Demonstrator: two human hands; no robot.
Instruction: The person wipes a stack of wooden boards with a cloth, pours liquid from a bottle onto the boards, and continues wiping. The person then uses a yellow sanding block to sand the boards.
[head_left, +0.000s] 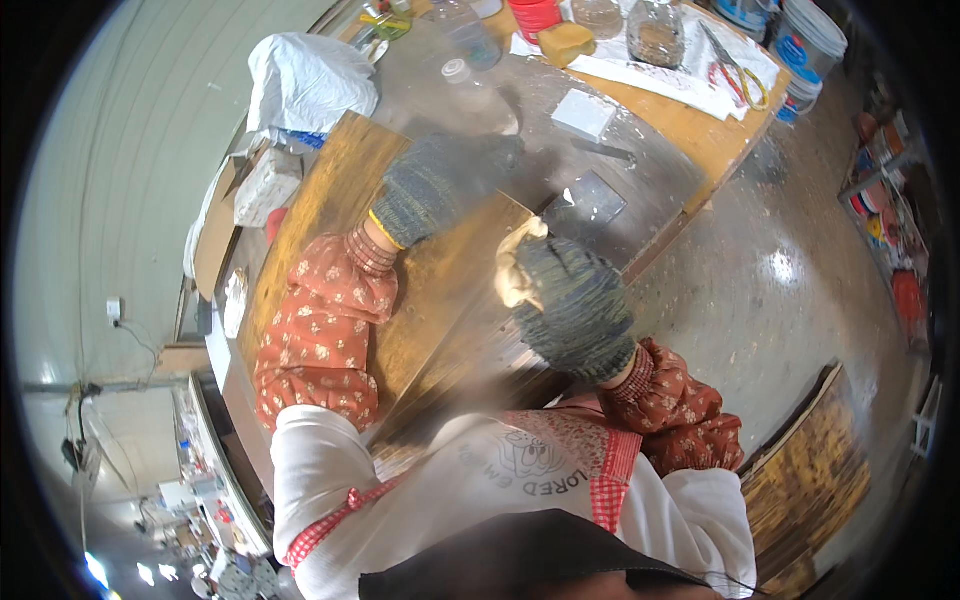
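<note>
My right hand [575, 305], in a dark knitted work glove, is closed on a crumpled cream rag [518, 268] near the right edge of a brown wooden board [430, 300]. The board lies slanted before me, its surface streaked with darker grain. Over its far part reaches my left hand [435, 190], gloved alike with a yellow cuff edge. Its fingers blur into a hazy patch, so whether they grip the board's edge is unclear. Flowered red sleeve covers show on both forearms.
Beyond the board, a worktable holds a white block [584, 115], a dark flat piece [592, 197], a clear jar [656, 35] and yellow-handled scissors [745, 80]. A white bag [310, 85] sits far left. Buckets [810, 40] stand far right; another wooden board [815, 475] is near right.
</note>
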